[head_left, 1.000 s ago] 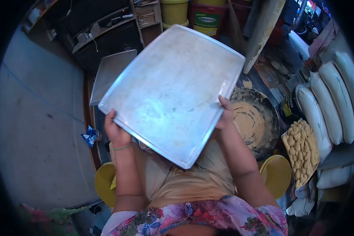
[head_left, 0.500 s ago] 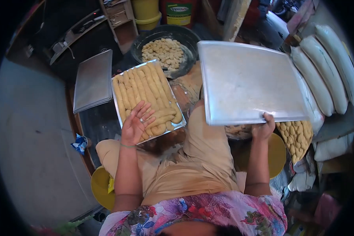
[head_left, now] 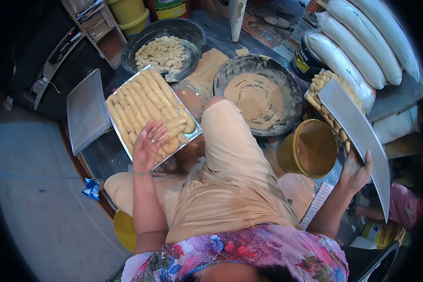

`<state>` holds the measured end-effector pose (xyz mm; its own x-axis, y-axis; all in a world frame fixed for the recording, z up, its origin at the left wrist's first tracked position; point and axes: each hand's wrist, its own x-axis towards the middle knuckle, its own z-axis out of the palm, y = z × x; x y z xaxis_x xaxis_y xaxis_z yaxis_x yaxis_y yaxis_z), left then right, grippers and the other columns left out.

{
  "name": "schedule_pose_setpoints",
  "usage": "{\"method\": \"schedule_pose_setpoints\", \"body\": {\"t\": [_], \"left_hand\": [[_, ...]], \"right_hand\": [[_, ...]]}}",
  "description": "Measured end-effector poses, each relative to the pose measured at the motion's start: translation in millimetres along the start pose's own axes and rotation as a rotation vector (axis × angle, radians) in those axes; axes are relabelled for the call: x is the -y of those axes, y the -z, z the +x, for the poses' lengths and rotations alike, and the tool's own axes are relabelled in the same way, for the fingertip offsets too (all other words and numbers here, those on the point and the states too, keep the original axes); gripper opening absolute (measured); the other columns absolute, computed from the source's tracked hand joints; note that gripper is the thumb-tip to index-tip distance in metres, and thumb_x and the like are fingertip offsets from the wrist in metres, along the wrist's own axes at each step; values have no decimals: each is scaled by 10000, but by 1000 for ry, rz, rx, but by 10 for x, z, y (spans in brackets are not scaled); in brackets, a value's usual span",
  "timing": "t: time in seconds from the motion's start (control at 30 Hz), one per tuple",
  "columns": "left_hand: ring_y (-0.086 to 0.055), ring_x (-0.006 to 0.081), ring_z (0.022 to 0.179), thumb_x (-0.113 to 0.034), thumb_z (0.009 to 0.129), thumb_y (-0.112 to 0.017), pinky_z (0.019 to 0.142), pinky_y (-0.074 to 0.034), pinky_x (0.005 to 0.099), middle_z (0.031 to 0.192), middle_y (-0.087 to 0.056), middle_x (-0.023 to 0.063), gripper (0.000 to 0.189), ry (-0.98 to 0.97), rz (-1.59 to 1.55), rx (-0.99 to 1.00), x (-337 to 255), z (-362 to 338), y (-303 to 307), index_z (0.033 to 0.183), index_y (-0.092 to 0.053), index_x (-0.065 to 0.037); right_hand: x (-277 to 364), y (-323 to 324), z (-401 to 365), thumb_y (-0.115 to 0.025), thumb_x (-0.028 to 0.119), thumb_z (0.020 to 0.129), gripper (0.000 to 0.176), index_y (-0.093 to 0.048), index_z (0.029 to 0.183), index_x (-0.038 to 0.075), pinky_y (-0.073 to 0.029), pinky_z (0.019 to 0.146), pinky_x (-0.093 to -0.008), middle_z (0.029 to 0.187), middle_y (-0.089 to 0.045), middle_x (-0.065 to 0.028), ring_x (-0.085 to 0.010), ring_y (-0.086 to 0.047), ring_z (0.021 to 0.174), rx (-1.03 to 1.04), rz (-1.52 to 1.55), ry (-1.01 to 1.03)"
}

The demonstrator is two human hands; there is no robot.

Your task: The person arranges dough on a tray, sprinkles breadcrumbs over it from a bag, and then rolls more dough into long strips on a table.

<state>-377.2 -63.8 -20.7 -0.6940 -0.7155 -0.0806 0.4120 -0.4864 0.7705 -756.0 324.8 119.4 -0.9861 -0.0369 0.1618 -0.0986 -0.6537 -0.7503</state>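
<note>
My left hand (head_left: 147, 144) is palm up with fingers spread, holding nothing, above the near end of a tray of long dough strips (head_left: 143, 101). In that tray the strips lie side by side, with thicker rolled pieces at the front. My right hand (head_left: 356, 172) grips the edge of a flat metal baking tray (head_left: 357, 134), which is tilted steeply at my right side. Behind this tray, partly hidden by it, is another batch of shaped dough pieces (head_left: 326, 94).
A black basin (head_left: 292, 101) with a brown powdery layer stands ahead, beside a yellow bucket (head_left: 296, 155). Farther left, another black basin (head_left: 197, 35) holds dough lumps. Stacked trays (head_left: 87, 110) lean at left. Filled white sacks (head_left: 362, 42) are at right. Behind the right arm, a person's leg (head_left: 371, 212) shows.
My right hand has swung the metal tray right and tipped it steeply, uncovering the powder basin and bucket. My left hand stays spread over the dough strips. The view has shifted rightward.
</note>
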Motion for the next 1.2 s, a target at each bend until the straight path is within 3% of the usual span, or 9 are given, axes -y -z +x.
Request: {"method": "schedule_pose_setpoints", "body": {"t": [0.13, 0.3, 0.5, 0.7, 0.83, 0.9, 0.97, 1.07, 1.2], "left_hand": [[-485, 324, 1254, -331, 989, -449, 1031, -430, 450, 1422, -423, 196, 553, 12, 36, 3, 47, -7, 14, 1426, -349, -8], [-482, 327, 1253, -329, 989, -456, 1014, -446, 442, 1408, -430, 208, 555, 4, 54, -55, 18, -68, 54, 1419, -354, 6], [-499, 320, 1235, -322, 988, -460, 1009, -447, 439, 1408, -434, 207, 544, -17, 51, -112, -15, -132, 106, 1417, -364, -1], [-498, 317, 1241, -316, 991, -440, 1017, -436, 442, 1408, -446, 193, 525, 15, 87, -152, 21, -167, 175, 1416, -371, -15], [-525, 305, 1212, -315, 989, -451, 1001, -449, 430, 1367, -491, 185, 505, 35, 110, -191, -15, -190, 178, 1386, -407, -7], [-547, 289, 1184, -310, 986, -460, 980, -466, 418, 1335, -519, 176, 496, 30, 118, -219, -19, -206, 170, 1375, -419, -5], [-558, 279, 1165, -307, 984, -466, 966, -476, 405, 1318, -532, 172, 488, 22, 133, -234, -33, -210, 178, 1366, -430, -5], [-575, 263, 1135, -301, 981, -474, 940, -493, 384, 1288, -552, 165, 471, 42, 128, -247, 1, -221, 243, 1345, -450, -3], [-582, 250, 1115, -277, 973, -497, 929, -494, 372, 1268, -566, 158, 453, 69, 148, -283, 8, -227, 200, 1330, -463, 1]], "right_hand": [[19, 241, -191, -438, 85, 955, 438, -341, 1304, -161, -365, 1088, -538, 1336, -433, -296, -393, -432, 1272, -205, -3, -77], [-403, 639, 2, -459, 45, 936, 385, -385, 1280, -110, -394, 1057, -566, 1316, -459, -247, -383, -461, 1235, -273, 173, -390], [-1049, 1016, -17, -445, 31, 919, 383, -390, 1284, -73, -457, 1003, -531, 1307, -464, -202, -361, -498, 1184, -444, 60, -353], [-1550, 1360, -392, -371, 216, 977, 413, -394, 1275, -68, -429, 1032, -545, 1351, -431, -212, -375, -462, 1235, -492, 97, -355], [-1912, 1749, -629, -371, 413, 997, 561, -388, 1326, -41, -398, 1053, -542, 1341, -460, -214, -388, -465, 1240, -560, 333, -828], [-2067, 2066, -715, -467, 571, 924, 710, -421, 1319, -16, -431, 1025, -515, 1325, -488, -205, -364, -505, 1205, -468, 403, -1021], [-2126, 2125, -719, -509, 625, 880, 771, -435, 1313, -8, -438, 1020, -500, 1307, -505, -206, -334, -538, 1168, -502, 159, -1052], [-2109, 2101, -700, -522, 642, 866, 786, -439, 1324, 8, -456, 993, -484, 1288, -520, -200, -312, -565, 1127, -404, 299, -1220], [-1980, 1336, -687, -493, 615, 899, 766, -411, 1367, 14, -438, 982, -426, 1294, -520, -181, -286, -553, 1144, 270, -74, -1439]]}}
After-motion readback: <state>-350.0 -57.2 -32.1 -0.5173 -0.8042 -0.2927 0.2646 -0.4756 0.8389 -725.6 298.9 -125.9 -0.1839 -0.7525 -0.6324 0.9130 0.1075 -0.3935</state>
